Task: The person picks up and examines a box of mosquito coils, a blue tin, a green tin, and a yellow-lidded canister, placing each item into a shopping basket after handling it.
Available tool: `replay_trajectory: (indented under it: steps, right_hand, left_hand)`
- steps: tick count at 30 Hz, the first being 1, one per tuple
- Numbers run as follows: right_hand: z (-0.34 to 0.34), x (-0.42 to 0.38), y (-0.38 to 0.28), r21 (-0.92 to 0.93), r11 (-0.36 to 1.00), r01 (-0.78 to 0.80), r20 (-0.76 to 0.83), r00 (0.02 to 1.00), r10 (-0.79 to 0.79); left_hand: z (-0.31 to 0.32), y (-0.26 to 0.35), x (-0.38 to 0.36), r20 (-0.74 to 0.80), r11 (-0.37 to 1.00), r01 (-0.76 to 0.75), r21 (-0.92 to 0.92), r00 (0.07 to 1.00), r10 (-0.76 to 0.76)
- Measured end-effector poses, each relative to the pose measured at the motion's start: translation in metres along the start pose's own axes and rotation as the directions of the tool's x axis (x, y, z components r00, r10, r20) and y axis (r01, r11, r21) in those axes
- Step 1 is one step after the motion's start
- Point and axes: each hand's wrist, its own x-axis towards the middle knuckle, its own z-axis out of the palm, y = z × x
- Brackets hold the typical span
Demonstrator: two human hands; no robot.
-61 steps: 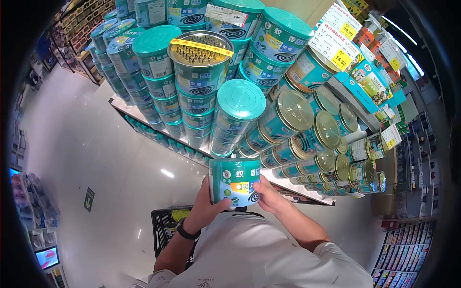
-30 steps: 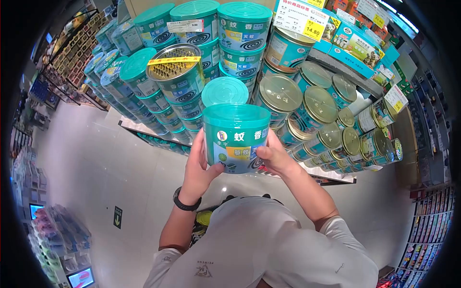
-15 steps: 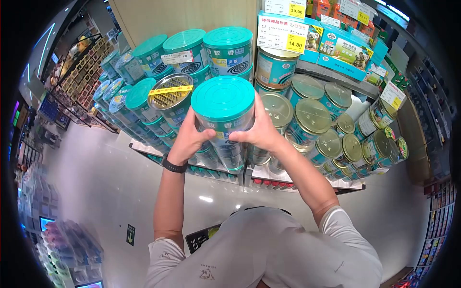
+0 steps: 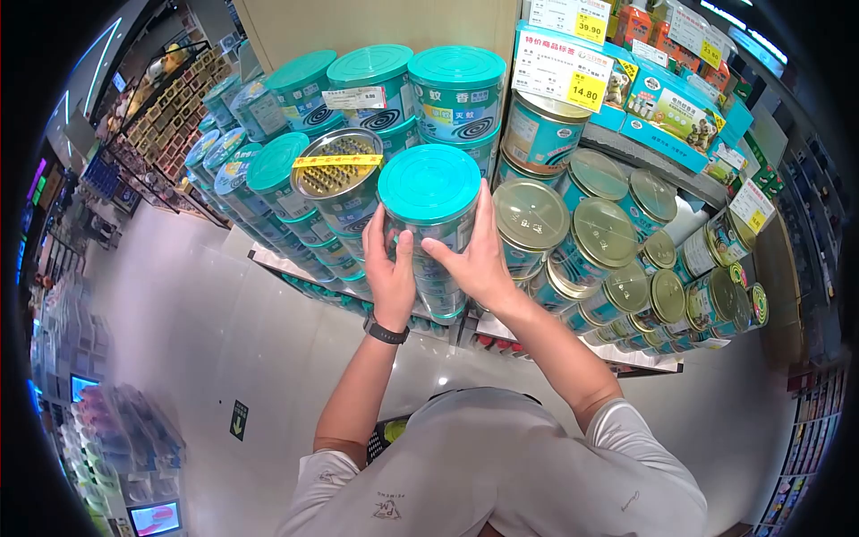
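Observation:
A round mosquito coil tub (image 4: 428, 184) with a teal lid stands upright at the front of the display, above a column of similar tubs. My left hand (image 4: 391, 276) lies along its left side, fingers reaching up the wall and thumb at the front. On the other side, my right hand (image 4: 476, 267) has its fingers along the wall and its thumb across the front. Just left of it is a tub with a gold lid (image 4: 337, 165) crossed by a yellow strip. Teal-lidded tubs (image 4: 456, 94) rise behind, and gold-lidded cans (image 4: 531, 215) stand close to my right hand.
Price signs (image 4: 562, 67) and blue boxes (image 4: 671, 116) sit at the upper right. The shelf's front edge (image 4: 646, 363) runs below the cans. A black basket (image 4: 383, 438) is partly visible beside my body over the grey floor (image 4: 224, 331).
The held tub has come down closer to the stack and looks smaller. My hands have moved with it, the left one shifting rightward. The whole view has also slid slightly.

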Motion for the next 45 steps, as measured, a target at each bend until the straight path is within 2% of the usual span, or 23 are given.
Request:
replay_trajectory:
  steps: [5,17,22,25,30,31,33,35,37,40,41,42,43,44,45]
  right_hand:
    - [0.005,-0.002,0.003,0.017,1.000,-0.003,0.019,1.000,0.002]
    - [0.007,-0.009,0.017,0.057,0.998,0.001,0.021,1.000,-0.002]
    - [0.001,-0.021,0.015,0.007,1.000,-0.011,0.051,0.999,0.011]
    - [-0.002,-0.031,0.014,0.011,1.000,-0.022,0.062,0.998,0.022]
    - [-0.033,-0.075,0.009,-0.039,0.999,-0.020,0.219,0.975,0.028]
    - [-0.042,-0.088,0.014,-0.038,0.999,-0.022,0.222,0.975,0.030]
    - [-0.058,-0.122,0.036,-0.074,0.997,-0.014,0.326,0.945,0.037]
    - [-0.068,-0.162,0.066,-0.025,0.985,-0.168,0.307,0.937,0.167]
    - [-0.086,-0.202,0.087,0.002,0.893,-0.451,0.344,0.839,0.423]
    - [-0.108,-0.265,0.138,-0.094,0.856,-0.508,0.363,0.783,0.505]
    - [-0.116,-0.285,0.151,-0.095,0.796,-0.598,0.373,0.720,0.585]
    - [-0.123,-0.298,0.159,-0.096,0.727,-0.680,0.382,0.649,0.658]
    - [-0.130,-0.308,0.167,-0.092,0.730,-0.677,0.390,0.650,0.652]
    - [-0.137,-0.314,0.173,-0.140,0.690,-0.710,0.398,0.598,0.696]
    - [-0.144,-0.318,0.178,-0.190,0.649,-0.737,0.405,0.544,0.735]
  left_hand:
    - [0.002,-0.012,-0.017,0.016,0.971,-0.026,0.239,1.000,0.023]
    - [-0.002,-0.026,-0.031,0.026,0.981,0.016,0.193,0.999,-0.021]
    - [-0.005,-0.041,-0.038,0.023,0.996,0.083,0.038,0.996,-0.084]
    - [-0.006,-0.032,-0.040,0.047,0.991,0.099,0.093,0.994,-0.104]
    - [-0.017,-0.034,-0.060,0.073,0.958,0.120,0.259,0.987,-0.143]
    - [-0.021,-0.039,-0.069,0.098,0.941,0.117,0.316,0.983,-0.155]
    - [-0.028,-0.051,-0.094,0.058,0.933,0.132,0.334,0.985,-0.160]
    - [-0.047,-0.073,-0.128,0.181,0.890,0.286,0.356,0.913,-0.366]
    - [-0.068,-0.104,-0.180,0.212,0.799,0.498,0.337,0.787,-0.579]
    - [-0.095,-0.142,-0.266,0.256,0.678,0.597,0.430,0.639,-0.725]
    - [-0.101,-0.147,-0.290,0.246,0.615,0.617,0.491,0.580,-0.777]
    - [-0.103,-0.144,-0.306,0.237,0.610,0.620,0.493,0.579,-0.780]
    - [-0.104,-0.142,-0.319,0.233,0.531,0.522,0.667,0.531,-0.815]
    - [-0.104,-0.140,-0.332,0.213,0.431,0.399,0.809,0.484,-0.849]
    - [-0.105,-0.144,-0.349,0.201,0.425,0.406,0.809,0.489,-0.849]
